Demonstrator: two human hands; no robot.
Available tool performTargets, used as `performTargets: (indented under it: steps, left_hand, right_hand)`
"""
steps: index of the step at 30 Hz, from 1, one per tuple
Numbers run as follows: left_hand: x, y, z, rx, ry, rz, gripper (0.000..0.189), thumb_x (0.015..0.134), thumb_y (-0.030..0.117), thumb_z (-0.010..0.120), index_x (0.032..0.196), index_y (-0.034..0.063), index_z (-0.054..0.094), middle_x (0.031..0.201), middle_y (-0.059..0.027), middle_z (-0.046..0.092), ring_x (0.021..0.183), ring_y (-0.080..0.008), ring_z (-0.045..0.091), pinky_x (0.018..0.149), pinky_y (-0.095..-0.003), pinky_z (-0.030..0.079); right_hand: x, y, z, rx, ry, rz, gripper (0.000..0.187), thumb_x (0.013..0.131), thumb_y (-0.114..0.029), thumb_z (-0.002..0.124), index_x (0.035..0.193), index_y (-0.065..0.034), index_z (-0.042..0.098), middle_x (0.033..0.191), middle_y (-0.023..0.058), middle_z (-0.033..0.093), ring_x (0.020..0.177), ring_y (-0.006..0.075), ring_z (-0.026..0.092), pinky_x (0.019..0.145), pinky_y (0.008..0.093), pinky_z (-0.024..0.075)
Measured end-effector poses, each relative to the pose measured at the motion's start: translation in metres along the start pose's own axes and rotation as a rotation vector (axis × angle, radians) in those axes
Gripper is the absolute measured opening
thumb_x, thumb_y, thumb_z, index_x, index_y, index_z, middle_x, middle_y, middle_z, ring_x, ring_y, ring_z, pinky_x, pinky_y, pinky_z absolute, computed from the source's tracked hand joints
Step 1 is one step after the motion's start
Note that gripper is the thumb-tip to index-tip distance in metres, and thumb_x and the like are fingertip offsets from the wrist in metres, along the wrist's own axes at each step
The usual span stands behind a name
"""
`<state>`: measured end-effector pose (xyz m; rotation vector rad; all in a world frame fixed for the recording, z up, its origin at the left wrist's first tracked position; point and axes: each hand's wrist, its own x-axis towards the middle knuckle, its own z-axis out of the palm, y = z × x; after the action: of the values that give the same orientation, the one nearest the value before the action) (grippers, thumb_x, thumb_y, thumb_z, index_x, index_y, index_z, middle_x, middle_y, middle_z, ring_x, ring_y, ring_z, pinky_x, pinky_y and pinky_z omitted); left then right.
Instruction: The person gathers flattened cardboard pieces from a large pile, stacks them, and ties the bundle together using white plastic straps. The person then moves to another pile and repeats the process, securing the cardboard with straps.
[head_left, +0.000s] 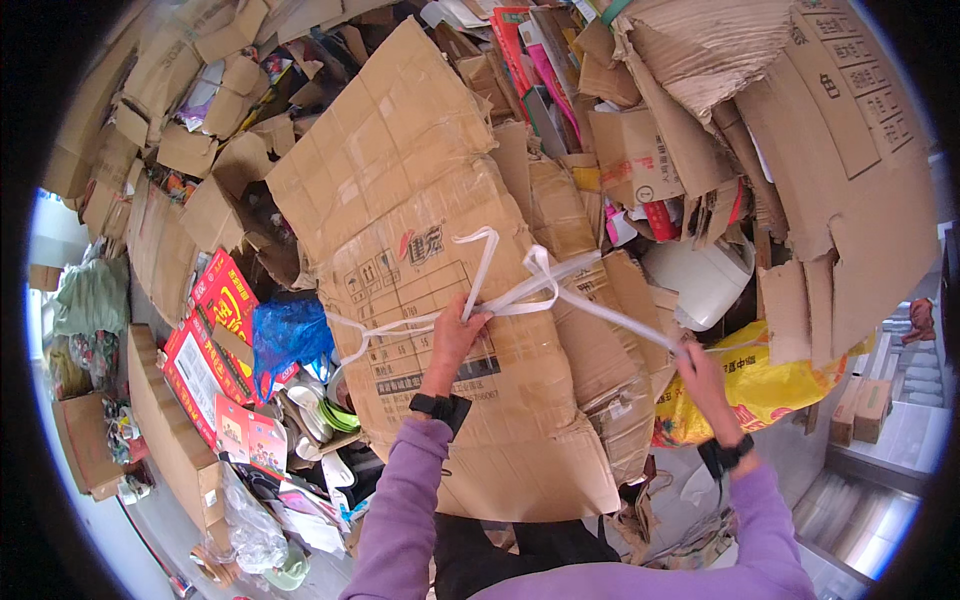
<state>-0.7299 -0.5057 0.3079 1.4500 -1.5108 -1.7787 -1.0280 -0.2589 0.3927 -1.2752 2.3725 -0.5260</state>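
A stack of flattened corrugated cardboard boxes (525, 442) stands tilted in front of me, its face printed with writing. White plastic strapping (405, 327) runs across it and forms a loop (541, 274) near the stack's right side. My left hand (456, 334) grips the strapping against the cardboard, and one loose end rises above my fingers. Off to the right, my right hand (699, 375) holds the other length of strapping, which is stretched taut from the loop. That hand is in front of a yellow printed plastic sack (750, 390).
Loose cardboard boxes (202, 142) heap up behind the stack. A large flattened carton (862, 195) leans at right, near a white plastic container (697, 277). At left lie a blue plastic bag (289, 337), red printed boxes (199, 367) and a long cardboard carton (169, 420).
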Motion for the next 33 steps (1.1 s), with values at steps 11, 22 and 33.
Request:
performTargets:
  steps: [11,22,33]
  left_hand:
    - [-0.001,0.006,0.002,0.053,-0.118,0.057,0.021,0.08,0.014,0.062,0.096,0.0037,0.054,0.059,-0.0001,0.055,0.046,-0.0058,0.049,0.037,-0.0207,0.033]
    - [-0.006,0.007,-0.007,0.161,-0.067,0.19,0.024,0.081,0.011,0.057,0.105,0.0073,0.056,0.059,-0.0009,0.055,0.049,-0.0081,0.049,0.045,-0.0231,0.04]
    - [-0.016,0.019,-0.022,0.255,-0.059,0.231,0.026,0.072,0.01,0.064,0.097,0.0075,0.059,0.077,-0.0105,0.06,0.068,-0.0232,0.058,0.061,-0.0339,0.047]
  right_hand:
    - [-0.268,-0.008,-0.067,0.157,-0.352,0.572,0.019,0.085,-0.02,0.052,0.081,-0.0029,0.059,0.06,0.0113,0.057,0.054,0.0286,0.055,0.049,0.0332,0.0413]
    - [-0.198,-0.074,-0.194,0.392,0.201,0.457,0.03,0.086,-0.033,0.054,0.078,-0.0035,0.057,0.061,0.0023,0.051,0.051,0.0064,0.044,0.044,0.0206,0.0315]
    - [-0.113,-0.158,-0.236,1.012,0.405,0.113,0.035,0.092,-0.038,0.045,0.092,-0.0034,0.052,0.054,-0.0058,0.027,0.045,0.0033,0.02,0.041,0.0202,0.0147]
